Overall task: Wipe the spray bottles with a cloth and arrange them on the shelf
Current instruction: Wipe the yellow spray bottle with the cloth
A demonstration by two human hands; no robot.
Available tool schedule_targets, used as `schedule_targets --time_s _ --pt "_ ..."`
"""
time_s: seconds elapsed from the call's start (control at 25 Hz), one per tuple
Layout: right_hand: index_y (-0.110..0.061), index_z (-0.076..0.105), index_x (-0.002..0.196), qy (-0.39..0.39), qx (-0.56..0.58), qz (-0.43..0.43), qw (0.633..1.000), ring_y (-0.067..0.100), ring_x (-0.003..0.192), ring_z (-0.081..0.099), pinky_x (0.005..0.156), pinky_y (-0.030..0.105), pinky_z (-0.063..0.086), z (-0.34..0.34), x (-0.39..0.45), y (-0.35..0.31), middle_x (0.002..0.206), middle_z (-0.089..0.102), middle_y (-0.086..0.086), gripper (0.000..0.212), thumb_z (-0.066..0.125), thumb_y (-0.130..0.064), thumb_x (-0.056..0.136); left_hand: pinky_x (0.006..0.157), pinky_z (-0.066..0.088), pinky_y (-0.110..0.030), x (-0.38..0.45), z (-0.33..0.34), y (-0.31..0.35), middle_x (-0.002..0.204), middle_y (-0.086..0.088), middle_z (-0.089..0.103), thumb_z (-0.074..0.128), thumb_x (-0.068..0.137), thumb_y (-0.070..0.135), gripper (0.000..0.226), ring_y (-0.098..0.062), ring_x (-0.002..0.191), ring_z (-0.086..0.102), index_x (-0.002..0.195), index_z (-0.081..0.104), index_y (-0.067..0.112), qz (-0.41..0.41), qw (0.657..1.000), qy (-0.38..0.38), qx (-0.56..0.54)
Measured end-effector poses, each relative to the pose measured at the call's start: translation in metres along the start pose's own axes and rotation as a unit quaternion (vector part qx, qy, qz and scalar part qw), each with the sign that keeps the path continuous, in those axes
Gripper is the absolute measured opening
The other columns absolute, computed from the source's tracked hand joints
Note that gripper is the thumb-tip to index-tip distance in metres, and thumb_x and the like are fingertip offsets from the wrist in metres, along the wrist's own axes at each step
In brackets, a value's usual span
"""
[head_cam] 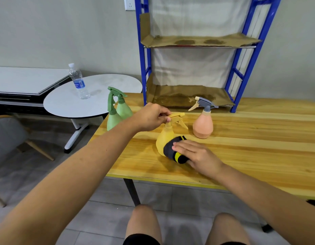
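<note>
A yellow spray bottle (164,137) stands on the wooden table (241,156). My left hand (150,119) pinches its trigger head at the top. My right hand (197,156) presses a dark cloth with yellow stripes (172,151) flat against the bottle's lower body, fingers straight. A pink spray bottle with a grey head (202,126) stands just right of it. Two green spray bottles (118,110) stand together at the table's left back corner. The blue metal shelf (241,73) stands at the back of the table with cardboard-lined levels that hold no bottles.
A round white side table (65,103) to the left carries a clear water bottle (78,82). A chair (10,137) sits at the far left on the tiled floor. My knees show below the table's near edge.
</note>
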State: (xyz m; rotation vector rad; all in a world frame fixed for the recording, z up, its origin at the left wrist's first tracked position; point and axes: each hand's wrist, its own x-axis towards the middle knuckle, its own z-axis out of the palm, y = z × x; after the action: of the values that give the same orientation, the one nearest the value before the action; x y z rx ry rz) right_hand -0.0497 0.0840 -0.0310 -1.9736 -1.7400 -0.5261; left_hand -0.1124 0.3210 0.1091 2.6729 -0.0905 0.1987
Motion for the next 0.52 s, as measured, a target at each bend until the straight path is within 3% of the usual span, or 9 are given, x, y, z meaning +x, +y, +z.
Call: schedule_targets --time_s 0.08,0.2,0.32,0.52 --pt "-0.009 0.061 0.134 -0.049 0.005 -0.048 0.998 0.024 0.127 0.058 0.105 0.043 0.048 -0.002 -0.015 -0.006 0.138 0.061 0.007 0.051 0.062 0.006 0.085 0.089 0.051 -0.031 -0.001 0.000 0.002 0.111 0.003 0.073 0.063 0.098 0.028 0.026 -0.012 0.099 0.064 0.120 0.071 0.017 0.001 1.000 -0.004 0.002" --pt "-0.005 0.062 0.132 -0.013 0.008 -0.018 1.000 0.025 0.126 0.058 0.109 0.041 0.046 -0.022 0.011 0.004 0.137 0.061 0.009 0.048 0.049 0.002 0.086 0.087 0.050 -0.030 0.001 0.000 0.002 0.108 0.003 0.073 0.063 0.097 0.028 0.024 -0.012 0.098 0.064 0.117 0.072 0.017 0.007 1.000 -0.005 0.005" --pt "-0.004 0.060 0.134 0.045 0.007 0.020 0.999 0.026 0.128 0.056 0.110 0.041 0.043 -0.015 0.025 0.004 0.138 0.059 0.009 0.054 0.057 0.010 0.082 0.085 0.048 -0.028 0.000 0.000 0.001 0.107 0.003 0.073 0.063 0.098 0.028 0.023 -0.012 0.096 0.063 0.116 0.073 0.017 0.001 1.000 -0.005 0.008" --pt "-0.010 0.059 0.137 -0.037 -0.006 -0.045 0.998 0.023 0.129 0.055 0.105 0.043 0.047 0.001 -0.015 -0.010 0.142 0.058 0.006 0.059 0.062 0.009 0.081 0.090 0.052 -0.033 -0.001 0.000 0.003 0.111 0.002 0.073 0.063 0.098 0.027 0.026 -0.014 0.100 0.064 0.119 0.072 0.015 0.006 1.000 -0.005 0.003"
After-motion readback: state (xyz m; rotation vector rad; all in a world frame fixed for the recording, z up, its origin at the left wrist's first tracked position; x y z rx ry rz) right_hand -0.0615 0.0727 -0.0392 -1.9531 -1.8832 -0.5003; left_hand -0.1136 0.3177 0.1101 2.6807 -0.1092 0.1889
